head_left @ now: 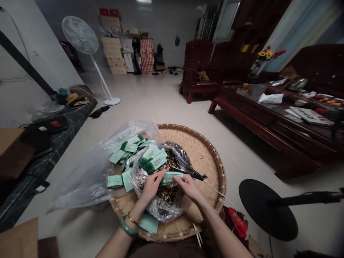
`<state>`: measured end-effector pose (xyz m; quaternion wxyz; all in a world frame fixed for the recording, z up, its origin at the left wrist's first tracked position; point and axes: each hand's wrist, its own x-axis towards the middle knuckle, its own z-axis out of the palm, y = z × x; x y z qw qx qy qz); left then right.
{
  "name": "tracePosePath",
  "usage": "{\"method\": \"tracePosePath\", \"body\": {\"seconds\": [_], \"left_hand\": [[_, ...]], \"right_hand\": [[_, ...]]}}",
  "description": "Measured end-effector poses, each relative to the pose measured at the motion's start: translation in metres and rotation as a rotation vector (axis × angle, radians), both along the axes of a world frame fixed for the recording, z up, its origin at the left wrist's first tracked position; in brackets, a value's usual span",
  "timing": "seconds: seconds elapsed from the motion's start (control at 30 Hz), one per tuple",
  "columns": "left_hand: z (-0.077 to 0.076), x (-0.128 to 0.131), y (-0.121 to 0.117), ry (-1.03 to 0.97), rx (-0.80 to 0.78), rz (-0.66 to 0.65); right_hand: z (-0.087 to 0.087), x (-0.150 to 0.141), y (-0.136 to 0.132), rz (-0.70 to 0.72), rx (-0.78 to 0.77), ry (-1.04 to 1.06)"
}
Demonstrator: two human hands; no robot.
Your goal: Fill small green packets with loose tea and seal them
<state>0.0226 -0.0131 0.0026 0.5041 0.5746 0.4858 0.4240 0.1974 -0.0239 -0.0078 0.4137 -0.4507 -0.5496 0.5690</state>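
Between my two hands is a small green sachet (170, 178), pinched at both ends. My left hand (152, 186) grips its left end; my right hand (188, 184) has its right end. Below them, a clear plastic bag (163, 211) lies spread around loose dried dark and yellow pieces (168, 195). A few green packets (156, 159) rest on top of these pieces. Just beyond my right hand is a black tool with long arms and a white cord (197, 175), perhaps a heat sealer. More green packets (115, 181) are heaped at the left.
Everything sits on a round woven bamboo tray (208, 150). A large clear plastic bag (88, 179) spills over its left side. At right are a black round stand base (266, 208) and a dark wooden table (268, 132). A white fan (80, 36) stands farther back.
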Motion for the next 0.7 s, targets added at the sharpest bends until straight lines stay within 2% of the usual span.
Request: {"method": "tracePosePath", "body": {"seconds": [0.1, 0.2, 0.27, 0.33, 0.4, 0.47, 0.57, 0.7], "left_hand": [[0.001, -0.001, 0.001, -0.020, 0.012, 0.000], [-0.001, -0.006, 0.003, 0.041, 0.039, 0.036], [-0.003, -0.010, 0.003, 0.163, 0.141, 0.092], [-0.002, -0.013, 0.000, 0.339, 0.340, 0.130], [0.001, -0.013, -0.005, 0.515, 0.561, 0.075], [0.003, -0.010, -0.010, 0.649, 0.697, -0.061], [0.002, -0.005, -0.014, 0.734, 0.733, -0.176], [-0.004, -0.004, -0.011, 0.662, 0.685, -0.171]], "right_hand": [[-0.003, 0.001, -0.001, 0.035, -0.001, 0.040], [-0.006, 0.004, -0.001, 0.063, 0.021, 0.024], [-0.007, 0.008, -0.001, 0.060, 0.050, -0.032], [-0.008, 0.010, -0.001, 0.052, 0.078, -0.104], [-0.006, 0.011, -0.003, 0.053, 0.088, -0.155], [-0.003, 0.009, -0.005, 0.056, 0.073, -0.164], [0.007, 0.005, -0.009, 0.080, 0.037, -0.117], [0.020, 0.000, -0.009, 0.158, 0.050, -0.075]]}}
